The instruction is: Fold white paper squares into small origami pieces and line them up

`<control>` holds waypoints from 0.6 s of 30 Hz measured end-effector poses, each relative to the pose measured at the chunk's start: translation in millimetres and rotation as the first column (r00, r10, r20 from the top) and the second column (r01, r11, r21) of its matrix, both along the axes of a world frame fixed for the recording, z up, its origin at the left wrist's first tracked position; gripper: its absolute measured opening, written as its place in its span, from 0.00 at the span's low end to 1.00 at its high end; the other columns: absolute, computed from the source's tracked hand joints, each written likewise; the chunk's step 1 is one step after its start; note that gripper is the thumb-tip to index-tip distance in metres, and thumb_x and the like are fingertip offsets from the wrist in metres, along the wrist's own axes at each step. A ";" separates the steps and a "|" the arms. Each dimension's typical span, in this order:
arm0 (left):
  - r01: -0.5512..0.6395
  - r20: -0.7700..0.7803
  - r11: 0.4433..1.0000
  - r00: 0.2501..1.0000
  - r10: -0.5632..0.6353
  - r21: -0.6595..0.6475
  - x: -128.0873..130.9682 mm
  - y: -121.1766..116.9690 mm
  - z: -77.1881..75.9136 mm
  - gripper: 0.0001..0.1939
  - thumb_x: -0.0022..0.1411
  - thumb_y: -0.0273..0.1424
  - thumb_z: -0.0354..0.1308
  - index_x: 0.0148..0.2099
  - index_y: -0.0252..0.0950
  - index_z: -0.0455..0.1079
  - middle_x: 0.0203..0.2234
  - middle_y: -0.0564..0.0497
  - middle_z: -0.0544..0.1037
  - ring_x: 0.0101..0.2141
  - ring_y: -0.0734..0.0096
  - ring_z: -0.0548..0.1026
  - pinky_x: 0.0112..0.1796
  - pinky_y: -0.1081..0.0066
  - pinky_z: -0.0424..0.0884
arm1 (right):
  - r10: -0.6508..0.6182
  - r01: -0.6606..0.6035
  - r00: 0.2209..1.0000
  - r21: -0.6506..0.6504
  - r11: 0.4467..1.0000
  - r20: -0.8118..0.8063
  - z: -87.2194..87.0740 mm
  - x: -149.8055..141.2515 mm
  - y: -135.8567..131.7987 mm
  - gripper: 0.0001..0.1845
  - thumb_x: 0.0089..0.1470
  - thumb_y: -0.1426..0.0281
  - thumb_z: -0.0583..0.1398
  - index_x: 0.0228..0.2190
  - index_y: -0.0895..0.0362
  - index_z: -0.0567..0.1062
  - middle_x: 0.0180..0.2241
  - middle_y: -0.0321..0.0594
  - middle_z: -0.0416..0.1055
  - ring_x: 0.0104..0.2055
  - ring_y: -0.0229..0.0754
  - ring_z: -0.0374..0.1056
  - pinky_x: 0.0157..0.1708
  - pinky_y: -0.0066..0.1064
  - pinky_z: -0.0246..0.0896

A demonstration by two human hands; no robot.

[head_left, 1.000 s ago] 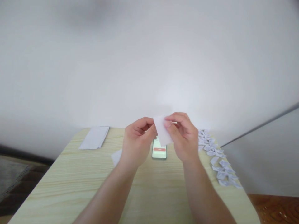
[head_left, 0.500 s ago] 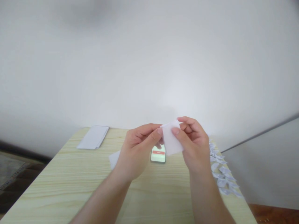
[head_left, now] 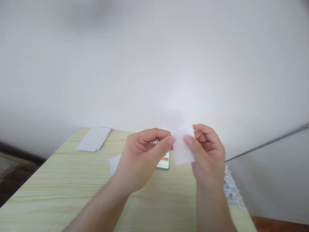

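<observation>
A small white piece of paper [head_left: 182, 149], apparently folded, is held up above the table between both hands. My left hand [head_left: 142, 158] pinches its upper left corner between thumb and fingers. On the other side, my right hand [head_left: 209, 153] grips the paper's right part, thumb on the near face and fingers behind. Below and behind my left hand lies a phone [head_left: 164, 163] with a lit screen, partly covered. Another white paper [head_left: 114, 163] shows on the table, half hidden by my left wrist.
A stack of white paper [head_left: 94, 138] lies at the back left of the wooden table [head_left: 60, 193]. Several folded white paper pieces [head_left: 231, 190] line the right edge, partly behind my right arm. A white wall [head_left: 154, 64] rises behind the table.
Both hands have shifted slightly with the paper, the right one moving rightward and a little down. The paper now faces me more squarely. The view has shifted a little.
</observation>
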State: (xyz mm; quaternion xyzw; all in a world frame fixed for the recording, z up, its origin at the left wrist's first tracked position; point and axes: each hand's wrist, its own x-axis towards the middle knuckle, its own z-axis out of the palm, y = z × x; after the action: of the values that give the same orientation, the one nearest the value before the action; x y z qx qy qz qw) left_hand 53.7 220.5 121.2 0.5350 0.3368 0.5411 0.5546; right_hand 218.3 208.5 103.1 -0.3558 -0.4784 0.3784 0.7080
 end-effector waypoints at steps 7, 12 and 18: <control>-0.044 -0.054 0.996 0.997 0.048 0.077 0.1 2.1 -1.3 0.10 0.64 0.37 0.67 0.34 0.36 0.80 0.26 0.50 0.80 0.27 0.72 0.76 0.29 0.74 0.73 | -0.022 0.022 1.000 -0.093 0.995 0.008 1.6 -0.2 -1.5 0.13 0.54 0.65 0.72 0.42 0.49 0.80 0.28 0.32 0.70 0.26 0.35 0.65 0.23 0.25 0.62; -0.055 -0.060 0.994 0.996 0.060 0.094 0.0 3.9 -4.4 0.09 0.64 0.36 0.67 0.35 0.36 0.80 0.25 0.51 0.80 0.28 0.72 0.76 0.29 0.75 0.73 | 0.033 -0.028 0.999 -0.159 0.987 0.028 1.1 1.0 -1.0 0.08 0.55 0.62 0.71 0.32 0.53 0.81 0.26 0.35 0.76 0.25 0.36 0.66 0.22 0.28 0.61; -0.071 -0.078 0.992 0.994 0.080 0.106 -0.2 4.7 -4.6 0.09 0.65 0.35 0.67 0.34 0.36 0.80 0.25 0.52 0.79 0.28 0.73 0.75 0.30 0.76 0.72 | 0.064 -0.061 0.998 -0.165 0.984 0.011 -1.2 3.1 -0.9 0.11 0.56 0.63 0.71 0.27 0.54 0.78 0.22 0.32 0.72 0.23 0.34 0.61 0.22 0.28 0.55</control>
State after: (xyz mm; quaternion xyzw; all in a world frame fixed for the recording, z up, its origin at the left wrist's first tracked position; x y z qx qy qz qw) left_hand 53.5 225.2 116.7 0.5715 0.3507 0.5560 0.4911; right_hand 221.4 207.6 101.9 -0.4007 -0.4622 0.4357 0.6603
